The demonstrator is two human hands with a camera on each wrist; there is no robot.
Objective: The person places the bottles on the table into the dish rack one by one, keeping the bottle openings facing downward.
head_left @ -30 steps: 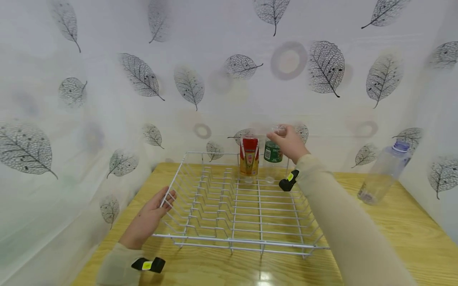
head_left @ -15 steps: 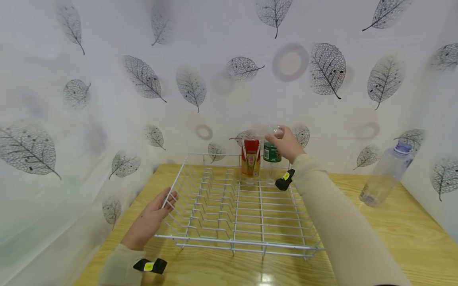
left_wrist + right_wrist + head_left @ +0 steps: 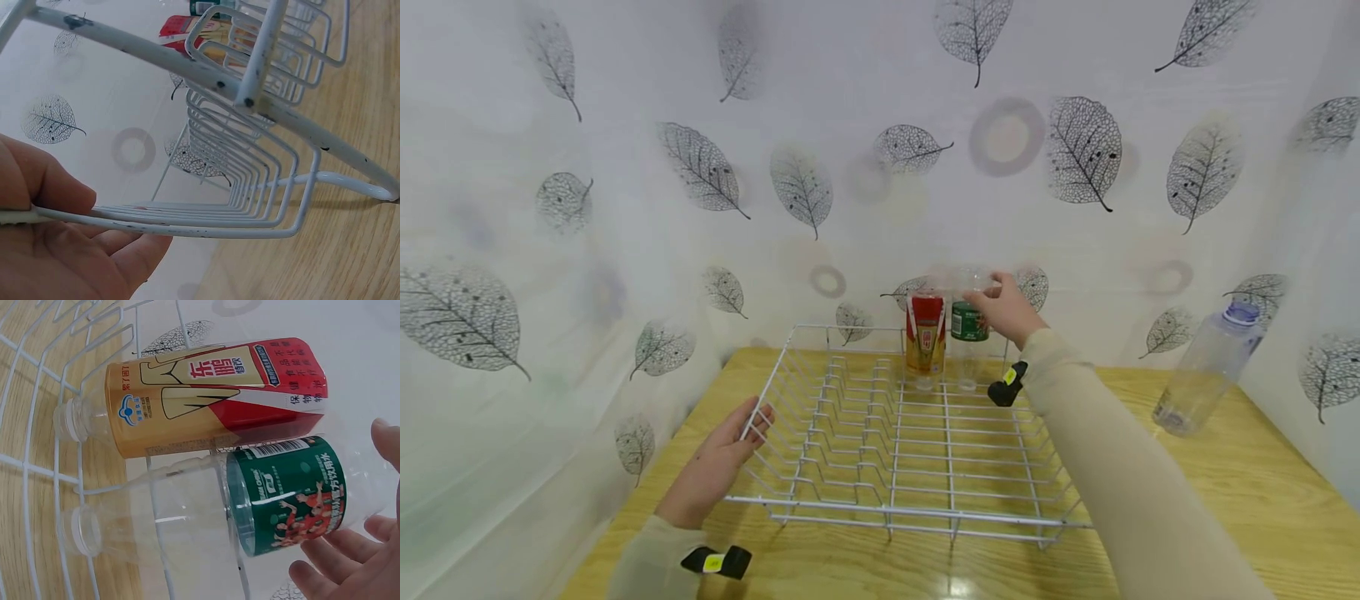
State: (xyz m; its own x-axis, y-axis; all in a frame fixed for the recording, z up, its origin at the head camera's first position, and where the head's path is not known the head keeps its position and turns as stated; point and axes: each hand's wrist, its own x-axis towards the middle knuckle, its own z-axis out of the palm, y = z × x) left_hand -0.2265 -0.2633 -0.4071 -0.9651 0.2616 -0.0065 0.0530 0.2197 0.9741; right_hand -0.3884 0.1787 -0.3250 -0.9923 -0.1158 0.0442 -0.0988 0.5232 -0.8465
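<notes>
A white wire dish rack (image 3: 917, 512) stands on the wooden table. At its left side my left hand (image 3: 718, 458) holds the upper rim wire, thumb (image 3: 65, 187) above it and fingers below. Two plastic bottles stand upside down, caps low, at the rack's back: one with a red-and-gold label (image 3: 925, 337), the other clear with a green label (image 3: 970, 323). My right hand (image 3: 1011, 312) is around the upturned base of the green-labelled bottle, its fingers (image 3: 350, 547) loosely spread. Whether a fingertip still touches the bottle, I cannot tell.
To the right of the rack, a transparent bottle (image 3: 1206, 367) with a purple neck leans against the leaf-patterned covering (image 3: 865, 225). Rows of wire prongs (image 3: 861, 417) fill the rack's left half. The table (image 3: 1247, 492) meets the covering at the back and sides.
My right hand has loosened from the green-labelled bottle's base and shifted slightly right. The bottle keeps its place beside the red-and-gold one. My left hand stays on the rack.
</notes>
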